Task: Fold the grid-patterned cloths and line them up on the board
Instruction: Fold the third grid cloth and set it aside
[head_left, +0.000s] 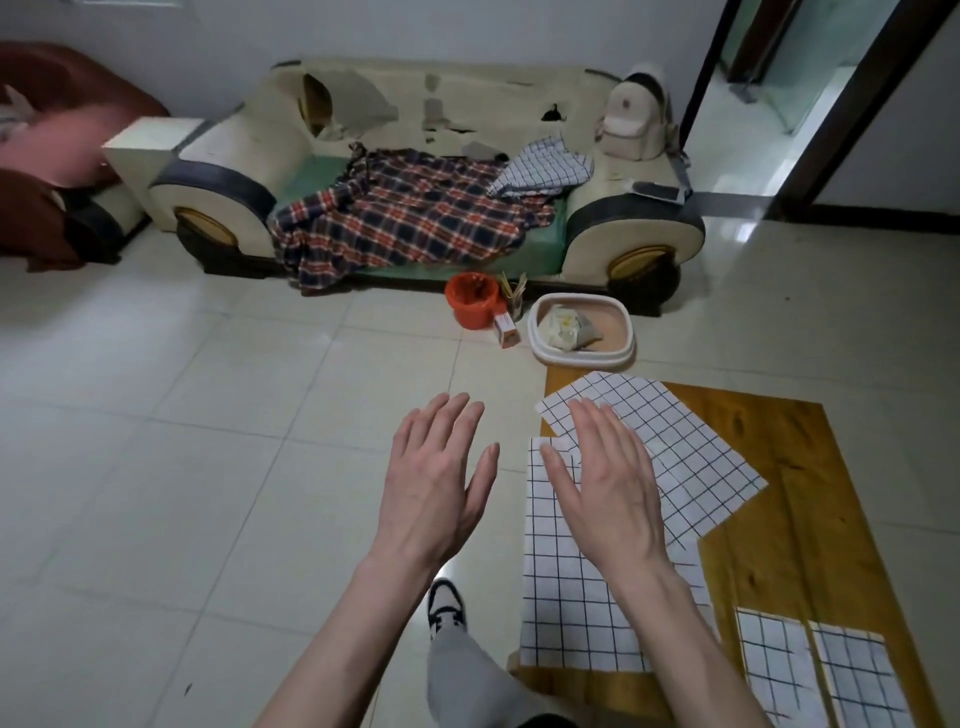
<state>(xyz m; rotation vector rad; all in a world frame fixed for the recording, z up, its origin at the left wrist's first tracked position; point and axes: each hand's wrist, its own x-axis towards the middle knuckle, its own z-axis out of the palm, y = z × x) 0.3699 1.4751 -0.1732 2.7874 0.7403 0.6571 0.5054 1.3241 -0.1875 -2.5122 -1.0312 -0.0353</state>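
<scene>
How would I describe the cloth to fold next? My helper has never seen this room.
Find the wooden board on the tiled floor before the sofa. Two unfolded grid cloths lie at its left; take the nearer cloth, under the right hand. It lies square to the viewer with larger-looking squares, while the farther cloth sits askew.

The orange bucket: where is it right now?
In the head view, the orange bucket stands on the floor in front of the sofa, left of the white basin.

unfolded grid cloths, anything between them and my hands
Nothing visible. Both hands are open, the right hand over the near unfolded cloth, the left hand over bare floor beside it. The far unfolded cloth lies uncovered on the board.
</scene>
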